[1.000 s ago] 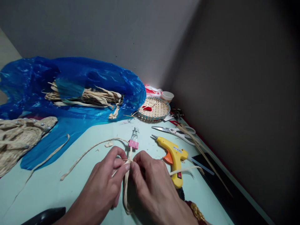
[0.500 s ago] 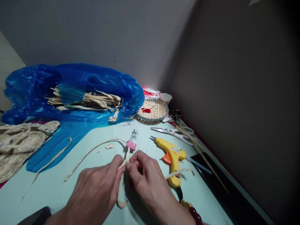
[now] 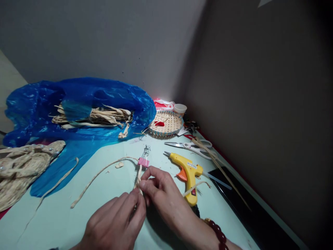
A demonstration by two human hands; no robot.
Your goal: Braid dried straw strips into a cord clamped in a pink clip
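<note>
A pink binder clip [image 3: 143, 162] grips the far end of pale plant-fibre strands [image 3: 139, 174] on the light green table. My right hand [image 3: 162, 192] pinches these strands just below the clip, between thumb and forefinger. Closer to me, my left hand [image 3: 118, 217] is closed on the same strands, its fingertips almost touching the right ones. A thin twisted cord [image 3: 101, 171] curves from the clip out to the left. One loose strand end [image 3: 199, 187] sticks out to the right of my right hand, across the glue gun handle. The strands inside my fingers are mostly hidden.
Right of my hands lie a yellow glue gun [image 3: 188, 170], scissors [image 3: 192, 147] and a black flat panel [image 3: 247, 208]. Behind are a woven basket [image 3: 169, 130], a paper cup [image 3: 180, 109] and a blue plastic bag [image 3: 33, 104] holding a fibre bundle [image 3: 109, 116]. A woven piece [image 3: 31, 163] lies left.
My left hand has drawn down toward me along the strands, with its fingers more curled. The right hand stays pinched near the clip. The view has shifted slightly.
</note>
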